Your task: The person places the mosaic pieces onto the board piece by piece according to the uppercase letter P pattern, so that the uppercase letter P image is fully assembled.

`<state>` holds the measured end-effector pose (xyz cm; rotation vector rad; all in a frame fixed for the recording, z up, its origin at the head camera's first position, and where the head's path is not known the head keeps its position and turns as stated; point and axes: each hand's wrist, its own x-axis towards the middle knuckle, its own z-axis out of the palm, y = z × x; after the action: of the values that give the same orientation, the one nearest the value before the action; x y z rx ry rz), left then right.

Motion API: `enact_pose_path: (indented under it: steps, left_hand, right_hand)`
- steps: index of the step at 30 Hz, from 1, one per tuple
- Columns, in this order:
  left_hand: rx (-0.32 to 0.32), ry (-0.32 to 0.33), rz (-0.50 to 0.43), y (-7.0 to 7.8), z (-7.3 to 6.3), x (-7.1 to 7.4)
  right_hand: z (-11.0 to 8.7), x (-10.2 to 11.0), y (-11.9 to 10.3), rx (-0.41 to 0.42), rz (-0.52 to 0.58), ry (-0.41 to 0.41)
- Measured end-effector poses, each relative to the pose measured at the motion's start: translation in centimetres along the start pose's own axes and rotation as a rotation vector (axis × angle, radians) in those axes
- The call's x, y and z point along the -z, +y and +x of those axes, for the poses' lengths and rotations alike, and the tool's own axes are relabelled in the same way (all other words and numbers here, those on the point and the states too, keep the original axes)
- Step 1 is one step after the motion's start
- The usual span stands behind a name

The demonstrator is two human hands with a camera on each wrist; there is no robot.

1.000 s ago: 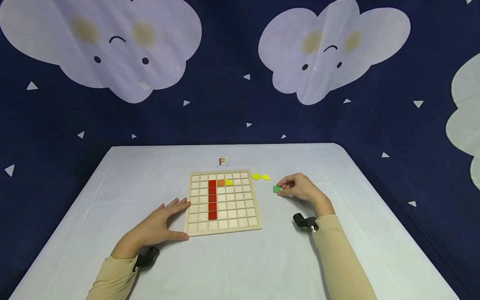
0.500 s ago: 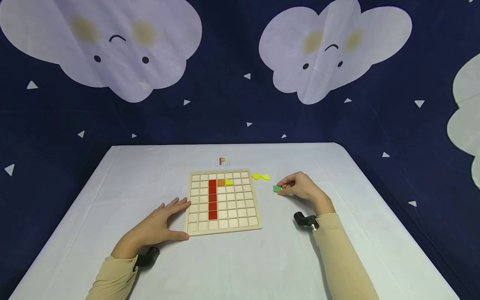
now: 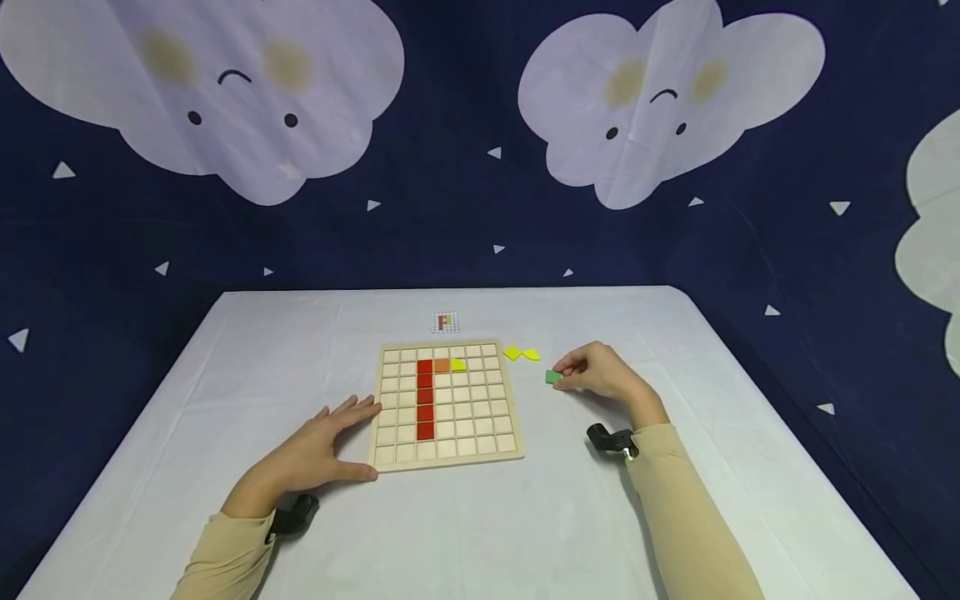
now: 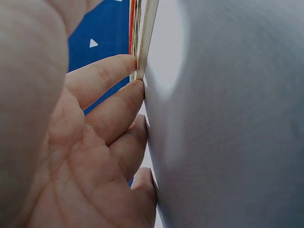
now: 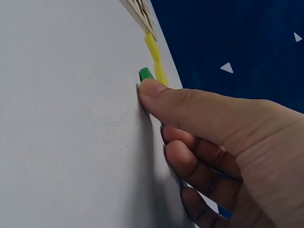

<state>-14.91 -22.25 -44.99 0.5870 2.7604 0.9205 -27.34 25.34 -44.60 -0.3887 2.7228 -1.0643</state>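
A square wooden grid board point(image 3: 472, 425) lies on the white table. A column of red tiles point(image 3: 425, 397) fills part of it, with an orange tile point(image 3: 442, 365) and a yellow tile point(image 3: 457, 364) running right from its top. My left hand point(image 3: 318, 450) rests with spread fingers at the board's left edge; in the left wrist view, fingertips point(image 4: 127, 61) touch its side. Right of the board, my right hand point(image 3: 600, 372) pinches a green tile point(image 3: 552, 377) close over the tabletop. The right wrist view shows the thumb on the green tile point(image 5: 145, 73), its other fingers curled beneath.
Two yellow pieces point(image 3: 521, 353) lie between the board's upper right corner and my right hand. Behind the board is a small pattern card point(image 3: 445, 322) with a coloured figure on a grid. A dark blue cloth with clouds point(image 3: 450, 233) hangs behind the table point(image 3: 300, 333).
Hardly anything differs. My right hand has shifted very slightly with the green tile between its fingers; my left hand and the board stay where they were.
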Motion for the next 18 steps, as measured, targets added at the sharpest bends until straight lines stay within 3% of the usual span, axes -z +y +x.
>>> enact_pose_path:
  steps: [9, 18]
  left_hand:
    - [0.019, -0.004, -0.007, -0.3, -0.6, -0.1]
    - [0.014, -0.002, 0.001, -0.1, 0.0, -0.1]
  right_hand:
    - [0.6, -1.0, -1.4, 0.078, 0.009, 0.006]
    - [1.7, -1.7, -3.8, 0.147, -0.023, -0.011]
